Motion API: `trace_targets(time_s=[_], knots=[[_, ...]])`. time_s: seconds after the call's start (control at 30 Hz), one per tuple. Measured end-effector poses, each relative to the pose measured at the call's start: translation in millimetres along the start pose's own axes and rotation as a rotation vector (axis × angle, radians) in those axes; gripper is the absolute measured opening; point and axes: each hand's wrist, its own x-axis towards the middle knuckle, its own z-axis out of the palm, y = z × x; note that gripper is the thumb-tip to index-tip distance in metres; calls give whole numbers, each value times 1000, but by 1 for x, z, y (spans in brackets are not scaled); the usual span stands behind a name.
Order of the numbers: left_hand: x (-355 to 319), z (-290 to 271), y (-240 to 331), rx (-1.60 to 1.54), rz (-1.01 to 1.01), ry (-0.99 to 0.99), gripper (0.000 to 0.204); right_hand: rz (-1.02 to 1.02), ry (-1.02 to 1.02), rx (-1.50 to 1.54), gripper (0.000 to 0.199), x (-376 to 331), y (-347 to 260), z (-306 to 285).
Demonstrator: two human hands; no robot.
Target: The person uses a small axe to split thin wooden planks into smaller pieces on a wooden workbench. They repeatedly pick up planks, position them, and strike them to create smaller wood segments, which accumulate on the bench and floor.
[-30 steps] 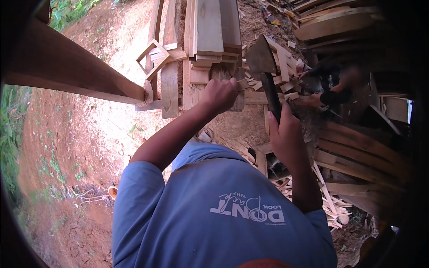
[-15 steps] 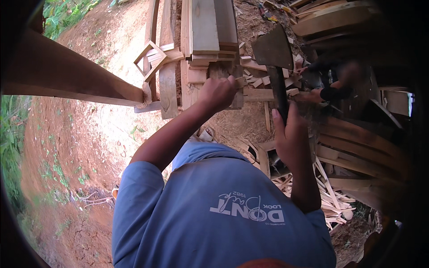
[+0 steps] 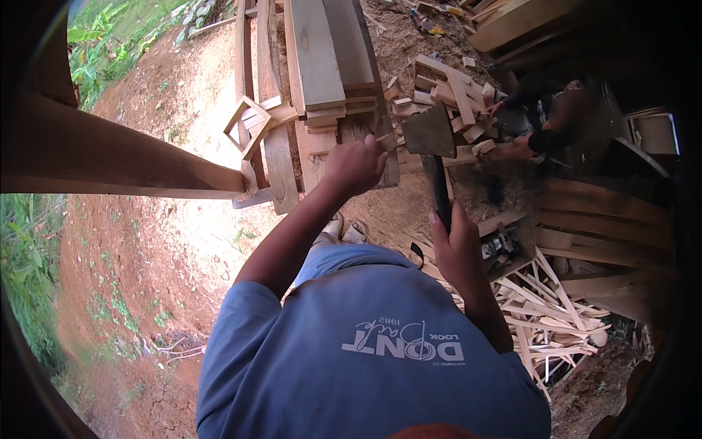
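Note:
My right hand (image 3: 461, 245) is closed round the dark handle of a cleaver (image 3: 430, 132), a broad metal blade raised to the right of the work spot. Over the near end of a thick timber block (image 3: 389, 164), my left hand (image 3: 356, 167) is closed with its knuckles up. A small wood piece (image 3: 390, 141) sticks out from its fingers on the cleaver's side. The blade and the piece look apart. Just beyond my left hand, a stack of planks (image 3: 319, 62) lies lengthwise on the timbers.
A square wooden frame (image 3: 248, 128) rests left of the planks. A thick post (image 3: 146, 161) crosses the left side. Cut wood blocks (image 3: 457, 99) are heaped at the right, near another person's arm (image 3: 515, 150). Thin offcuts (image 3: 545, 322) lie piled at lower right.
The cleaver and my right hand have moved left, and the blade sits lower in the picture. My left hand stays at the block's end. The whole view has shifted slightly.

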Motion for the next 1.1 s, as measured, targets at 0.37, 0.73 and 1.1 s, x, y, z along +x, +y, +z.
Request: trace_targets(time_s=[0.37, 0.73, 1.1], knots=[[-3, 31, 17, -50, -137, -197, 38, 284, 61, 210, 26, -40, 136, 56], [13, 142, 14, 188, -255, -154, 28, 95, 119, 143, 26, 6, 167, 122], [19, 144, 15, 211, -283, -214, 28, 46, 153, 59, 27, 33, 161, 152]])
